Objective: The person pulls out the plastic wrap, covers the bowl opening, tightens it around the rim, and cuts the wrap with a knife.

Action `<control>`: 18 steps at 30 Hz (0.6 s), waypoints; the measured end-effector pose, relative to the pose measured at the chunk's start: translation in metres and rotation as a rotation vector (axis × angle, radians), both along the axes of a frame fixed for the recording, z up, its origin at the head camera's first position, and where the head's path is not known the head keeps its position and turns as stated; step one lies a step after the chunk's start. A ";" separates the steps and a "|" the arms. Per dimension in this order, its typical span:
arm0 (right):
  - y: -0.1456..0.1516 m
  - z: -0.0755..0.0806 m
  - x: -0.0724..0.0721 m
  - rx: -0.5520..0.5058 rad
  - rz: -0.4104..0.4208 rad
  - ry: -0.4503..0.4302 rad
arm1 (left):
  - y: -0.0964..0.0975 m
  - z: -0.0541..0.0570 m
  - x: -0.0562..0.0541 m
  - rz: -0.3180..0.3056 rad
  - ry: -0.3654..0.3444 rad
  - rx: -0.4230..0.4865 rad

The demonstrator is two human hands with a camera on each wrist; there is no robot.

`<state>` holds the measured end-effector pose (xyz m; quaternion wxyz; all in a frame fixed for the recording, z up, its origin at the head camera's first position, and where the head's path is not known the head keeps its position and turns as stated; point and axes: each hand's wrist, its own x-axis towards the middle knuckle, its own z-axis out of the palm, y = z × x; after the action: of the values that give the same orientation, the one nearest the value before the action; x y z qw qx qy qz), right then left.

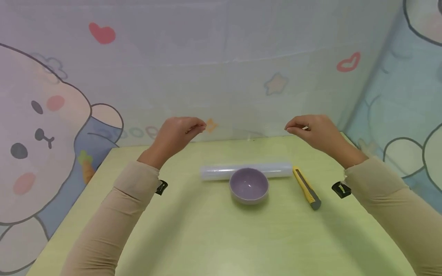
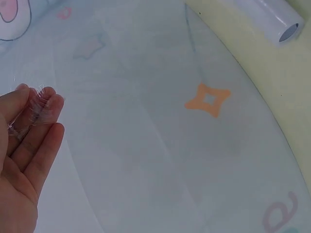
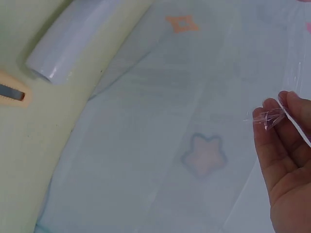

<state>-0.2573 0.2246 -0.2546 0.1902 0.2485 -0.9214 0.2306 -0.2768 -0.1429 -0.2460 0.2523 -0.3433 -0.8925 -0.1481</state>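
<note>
My left hand [image 1: 177, 132] pinched clear film [image 2: 43, 112], probably to hold it spread; the roll [image 1: 217, 172] lay behind the bowl [image 1: 249, 186], the knife [image 1: 305, 188] by its right end; my right hand [image 1: 320, 131] pinched film too.

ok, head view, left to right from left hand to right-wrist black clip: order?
Left hand, purple bowl, yellow utility knife, black clip by the right wrist. Left out: white roll, overlapping the bowl; right hand, overlapping the knife's span.
</note>
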 end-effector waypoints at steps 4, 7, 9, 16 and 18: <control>0.002 -0.004 0.016 0.002 0.036 -0.061 | -0.004 -0.007 0.012 -0.042 0.033 0.021; 0.005 -0.009 0.025 0.007 0.060 -0.097 | -0.005 -0.013 0.022 -0.097 0.073 0.028; 0.007 -0.014 0.031 0.015 0.067 -0.101 | -0.006 -0.018 0.029 -0.133 0.102 0.023; 0.013 -0.038 0.054 0.046 0.109 -0.099 | -0.012 -0.044 0.055 -0.224 0.173 0.006; 0.015 -0.044 0.062 0.047 0.138 -0.099 | -0.013 -0.053 0.063 -0.237 0.183 -0.004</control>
<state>-0.1954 0.2394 -0.2989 0.1221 0.3039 -0.9156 0.2334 -0.2139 -0.1559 -0.2989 0.3125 -0.4589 -0.8193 -0.1433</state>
